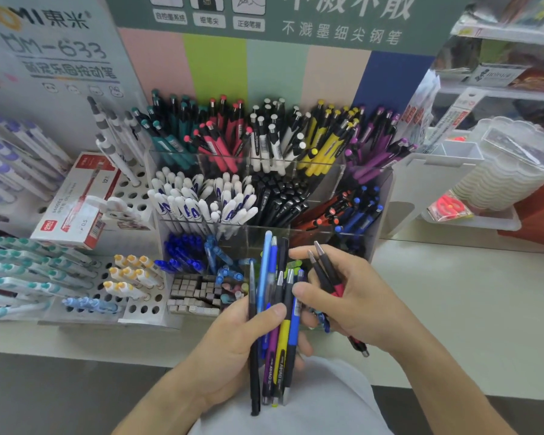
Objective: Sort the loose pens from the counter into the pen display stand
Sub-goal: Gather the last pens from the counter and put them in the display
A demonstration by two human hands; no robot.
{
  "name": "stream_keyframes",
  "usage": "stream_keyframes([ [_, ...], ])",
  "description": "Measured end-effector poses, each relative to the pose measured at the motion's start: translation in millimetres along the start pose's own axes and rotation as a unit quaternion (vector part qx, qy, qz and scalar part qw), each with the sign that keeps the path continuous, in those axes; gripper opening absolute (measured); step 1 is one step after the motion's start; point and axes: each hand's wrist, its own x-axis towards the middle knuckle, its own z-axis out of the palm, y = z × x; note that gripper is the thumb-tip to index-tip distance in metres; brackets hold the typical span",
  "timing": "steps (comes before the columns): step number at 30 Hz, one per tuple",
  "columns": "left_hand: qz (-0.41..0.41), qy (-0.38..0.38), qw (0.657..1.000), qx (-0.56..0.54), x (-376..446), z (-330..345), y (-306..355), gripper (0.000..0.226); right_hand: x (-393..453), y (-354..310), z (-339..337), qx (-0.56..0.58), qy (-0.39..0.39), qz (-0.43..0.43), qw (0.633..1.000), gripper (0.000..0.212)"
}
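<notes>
My left hand (233, 343) grips a bundle of mixed pens (274, 312) upright: black, light blue, purple, yellow and dark blue ones. My right hand (355, 302) holds two red-and-black pens (325, 274), tips up, its thumb touching the bundle. Just behind both hands stands the clear tiered pen display stand (363, 183). Its back row holds teal, red, white, yellow and purple pens. White, black and blue-orange pens fill the middle row. The stand's front row is partly hidden by my hands.
A white peg-hole rack (139, 196) with teal, yellow and purple-capped pens stands to the left, with a red and white pen box (76, 199) on it. At the right are stacked clear plastic trays (509, 164). The pale counter (453, 293) runs to the right.
</notes>
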Motion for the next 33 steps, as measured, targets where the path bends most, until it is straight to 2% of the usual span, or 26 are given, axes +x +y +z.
stream_keyframes([
  [5, 0.008, -0.030, 0.999, 0.009, 1, -4, -5, 0.039, 1, -5, -4, -0.076, 0.005, -0.021, 0.997, 0.014],
  [8, 0.042, -0.054, 0.995, 0.067, 1, -2, -7, 0.029, 3, -8, -9, -0.017, -0.012, -0.006, 1.000, 0.014],
  [11, 0.040, -0.048, 0.992, 0.111, 2, -3, -7, 0.036, 3, -6, -14, 0.000, -0.021, -0.011, 1.000, 0.015],
  [16, 0.036, -0.055, 0.990, 0.123, 0, -2, -5, 0.040, 5, -3, -17, 0.084, 0.063, -0.033, 0.994, 0.026],
  [21, 0.024, -0.004, 0.997, 0.076, 2, 2, -8, 0.028, 6, -10, -21, 0.262, 0.204, -0.080, 0.940, 0.029],
  [24, 0.018, 0.032, 0.995, 0.088, 3, -1, -12, 0.021, 4, -6, -19, 0.305, 0.229, -0.075, 0.921, 0.027],
  [27, 0.018, 0.048, 0.994, 0.094, 0, -7, -13, 0.030, 1, -1, -20, 0.341, 0.251, -0.051, 0.905, 0.031],
  [30, 0.030, 0.070, 0.995, 0.063, -3, -10, -11, 0.040, -3, 4, -14, 0.318, 0.262, -0.020, 0.911, 0.030],
  [33, 0.078, 0.090, 0.992, 0.050, -1, -8, -7, 0.038, -6, 12, 14, 0.283, 0.204, -0.003, 0.937, 0.032],
])
